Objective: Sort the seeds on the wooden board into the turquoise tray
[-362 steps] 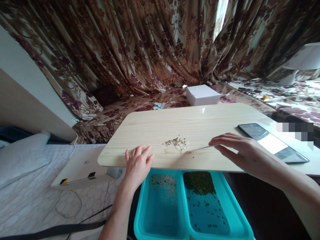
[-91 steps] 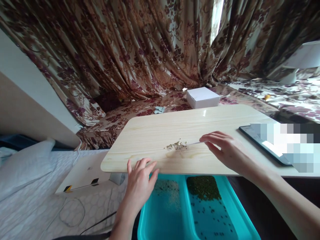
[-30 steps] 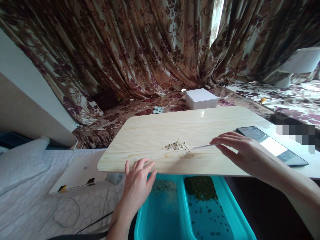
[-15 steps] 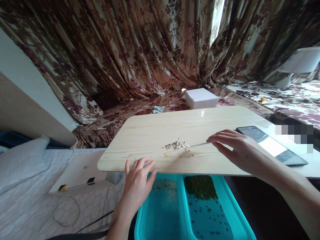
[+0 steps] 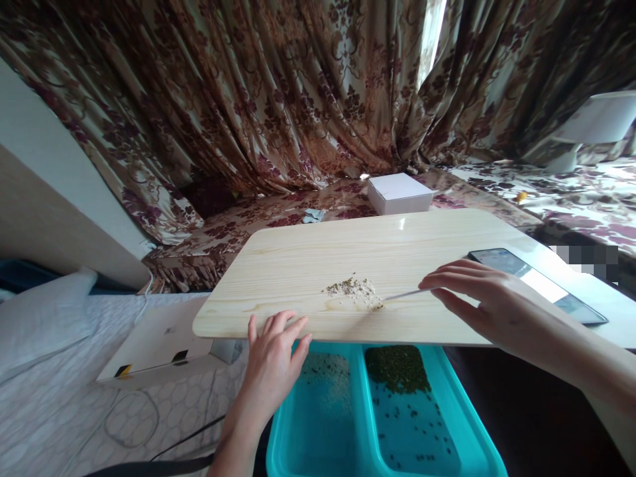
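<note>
On the pale wooden tabletop (image 5: 298,255) lies a small spread of mixed grains (image 5: 355,289), whitish with some green ones. My right hand (image 5: 477,295) pinches a thin, light stick-like tool (image 5: 403,293), whose tip is at the right side of the grains. Resting at the table's front edge, my left hand (image 5: 279,351) has its fingers apart and holds nothing. Below that edge sits a turquoise divided tray (image 5: 361,424). Its left compartment has scattered whitish grains (image 5: 330,379) with dark specks; the right one holds a heap of green beans (image 5: 397,368) and several loose ones.
A tablet (image 5: 539,285) lies on the table under my right forearm. Behind the table are a white box (image 5: 400,193) and a folded bluish cloth (image 5: 313,215). To the left, a white carton (image 5: 154,338) rests on the bed. A lamp (image 5: 596,119) stands far right.
My right hand has moved slightly to the right with the tool, and its tip has drawn back from the grains. Some grains now spread further toward the near right. My left hand stays put.
</note>
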Demonstrator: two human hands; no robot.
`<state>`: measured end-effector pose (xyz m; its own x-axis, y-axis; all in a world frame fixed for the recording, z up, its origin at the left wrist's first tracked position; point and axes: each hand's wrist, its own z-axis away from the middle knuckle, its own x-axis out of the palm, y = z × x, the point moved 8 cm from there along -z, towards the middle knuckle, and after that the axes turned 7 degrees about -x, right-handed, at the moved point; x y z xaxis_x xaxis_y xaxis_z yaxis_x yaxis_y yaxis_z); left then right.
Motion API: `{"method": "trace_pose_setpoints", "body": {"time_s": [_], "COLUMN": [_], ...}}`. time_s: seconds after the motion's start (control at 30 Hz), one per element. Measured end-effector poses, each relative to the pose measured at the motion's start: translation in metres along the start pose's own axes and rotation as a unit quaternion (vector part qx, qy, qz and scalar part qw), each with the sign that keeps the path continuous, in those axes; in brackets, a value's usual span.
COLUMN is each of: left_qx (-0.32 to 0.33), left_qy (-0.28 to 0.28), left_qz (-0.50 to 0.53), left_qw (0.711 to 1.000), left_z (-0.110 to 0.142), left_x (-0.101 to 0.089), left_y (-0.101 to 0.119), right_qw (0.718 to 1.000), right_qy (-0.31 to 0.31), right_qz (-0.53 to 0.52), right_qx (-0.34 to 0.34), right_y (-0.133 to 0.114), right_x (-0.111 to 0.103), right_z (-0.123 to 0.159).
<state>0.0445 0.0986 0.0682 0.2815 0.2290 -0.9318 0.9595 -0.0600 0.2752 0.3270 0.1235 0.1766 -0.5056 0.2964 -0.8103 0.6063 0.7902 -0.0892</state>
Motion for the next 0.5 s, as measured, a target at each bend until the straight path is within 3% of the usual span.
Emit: {"method": "trace_pose_setpoints", "body": {"time_s": [0.5], "left_qx": [0.005], "left_qy": [0.002], "left_qz": [-0.004], "left_qw": [1.000], "left_z": [0.0010], "left_x": [0.0008], "left_y": [0.0005], "right_qw": [0.999], "right_qy": [-0.026], "right_qz": [-0.032], "right_qx": [0.026], "right_y": [-0.0001], "right_x": [0.0041], "right_z": [0.0000]}}
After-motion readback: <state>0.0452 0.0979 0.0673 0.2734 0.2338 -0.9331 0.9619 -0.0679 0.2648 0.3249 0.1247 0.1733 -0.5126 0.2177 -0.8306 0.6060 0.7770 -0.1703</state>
